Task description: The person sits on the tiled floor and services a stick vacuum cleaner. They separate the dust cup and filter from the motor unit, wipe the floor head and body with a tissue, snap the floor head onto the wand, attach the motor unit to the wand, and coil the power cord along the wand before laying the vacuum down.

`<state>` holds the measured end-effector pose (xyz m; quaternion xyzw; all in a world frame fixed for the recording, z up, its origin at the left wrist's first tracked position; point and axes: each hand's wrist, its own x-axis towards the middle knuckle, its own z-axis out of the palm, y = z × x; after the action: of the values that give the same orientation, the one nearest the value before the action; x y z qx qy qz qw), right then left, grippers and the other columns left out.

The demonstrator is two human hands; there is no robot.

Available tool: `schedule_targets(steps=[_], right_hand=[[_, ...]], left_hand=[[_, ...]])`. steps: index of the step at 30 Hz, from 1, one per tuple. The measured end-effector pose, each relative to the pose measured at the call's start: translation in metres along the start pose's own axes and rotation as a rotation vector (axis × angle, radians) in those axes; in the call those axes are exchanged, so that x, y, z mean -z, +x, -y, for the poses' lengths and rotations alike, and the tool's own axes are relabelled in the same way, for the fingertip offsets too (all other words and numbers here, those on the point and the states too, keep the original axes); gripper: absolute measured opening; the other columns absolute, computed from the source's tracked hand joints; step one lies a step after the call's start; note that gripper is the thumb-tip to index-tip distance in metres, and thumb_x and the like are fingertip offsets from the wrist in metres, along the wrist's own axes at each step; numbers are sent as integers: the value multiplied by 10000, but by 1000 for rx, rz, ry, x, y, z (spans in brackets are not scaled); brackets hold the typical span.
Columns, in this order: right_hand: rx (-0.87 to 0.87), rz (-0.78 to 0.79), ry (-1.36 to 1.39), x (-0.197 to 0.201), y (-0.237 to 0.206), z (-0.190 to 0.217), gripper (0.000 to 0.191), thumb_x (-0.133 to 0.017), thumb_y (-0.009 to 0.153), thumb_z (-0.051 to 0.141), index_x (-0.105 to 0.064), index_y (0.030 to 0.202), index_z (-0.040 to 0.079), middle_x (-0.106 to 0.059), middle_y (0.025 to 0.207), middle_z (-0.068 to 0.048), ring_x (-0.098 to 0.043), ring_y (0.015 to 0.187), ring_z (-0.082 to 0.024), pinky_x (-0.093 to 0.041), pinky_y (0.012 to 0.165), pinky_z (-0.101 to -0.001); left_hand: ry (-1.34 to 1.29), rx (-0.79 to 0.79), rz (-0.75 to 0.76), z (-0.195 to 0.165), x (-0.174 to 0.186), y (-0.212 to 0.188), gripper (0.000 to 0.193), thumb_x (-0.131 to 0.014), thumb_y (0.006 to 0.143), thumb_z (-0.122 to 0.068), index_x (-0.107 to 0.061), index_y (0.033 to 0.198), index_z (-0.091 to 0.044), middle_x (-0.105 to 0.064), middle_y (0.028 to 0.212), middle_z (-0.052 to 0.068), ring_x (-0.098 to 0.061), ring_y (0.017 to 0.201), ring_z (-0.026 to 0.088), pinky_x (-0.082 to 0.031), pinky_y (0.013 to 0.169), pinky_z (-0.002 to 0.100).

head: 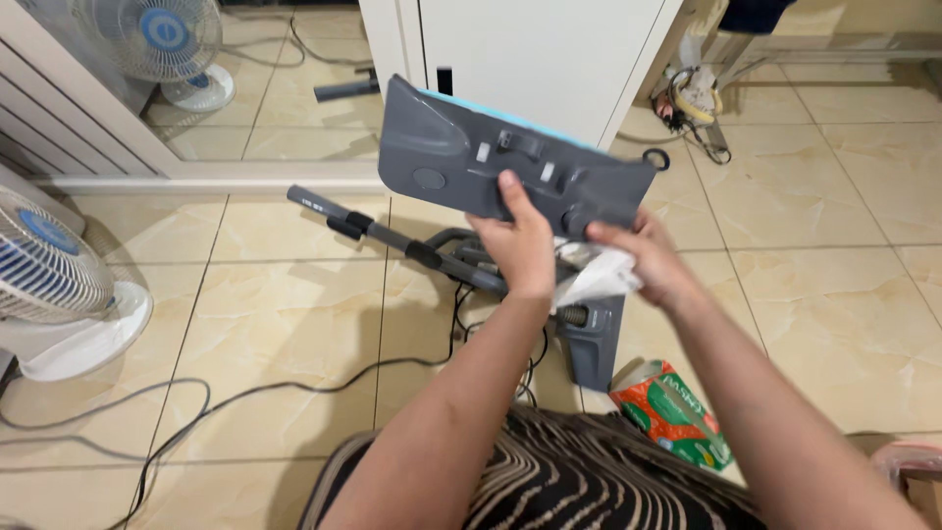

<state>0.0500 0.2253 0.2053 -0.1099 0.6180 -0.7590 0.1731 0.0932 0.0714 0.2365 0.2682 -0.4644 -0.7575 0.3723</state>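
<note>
Striped fabric (549,481) covers the lap nearest the camera. Left hand (520,245) fingers grip the grey mop head (491,162), raised above the floor (275,294). Right hand (653,260) fingers close on a white tissue (599,275) against its right end. Beyond lies the handle (392,236); a tissue pack (677,412) sits near right.

The left hand (520,250) covers the near edge of the flat grey plastic mop head (510,162), and the crumpled white wipe (597,277) hides most of the right hand's (653,265) fingers. The white standing fan (54,285) is cut off at the left edge. The pink thing (908,466) near right can't be made out.
</note>
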Motion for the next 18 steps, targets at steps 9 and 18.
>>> schedule_targets(steps=[9, 18], right_hand=[[-100, 66, -33, 8, -16, 31, 560, -773, 859, 134, -558, 1361, 10, -721, 1188, -106, -733, 998, -204, -620, 847, -391], [40, -175, -164, 22, -1, 38, 426, -767, 848, 26, -613, 1241, 86, -687, 1006, -16, -688, 871, -126, -576, 733, -288]], left_hand=[[-78, 43, 168, -17, 14, -18, 582, -720, 953, -290, -480, 1363, 48, -654, 1238, 154, -649, 1039, 188, -525, 851, 315], [-302, -21, 257, -5, 28, -15, 474, -746, 965, -189, -472, 1315, -21, -620, 1149, 88, -616, 931, 109, -510, 691, 263]])
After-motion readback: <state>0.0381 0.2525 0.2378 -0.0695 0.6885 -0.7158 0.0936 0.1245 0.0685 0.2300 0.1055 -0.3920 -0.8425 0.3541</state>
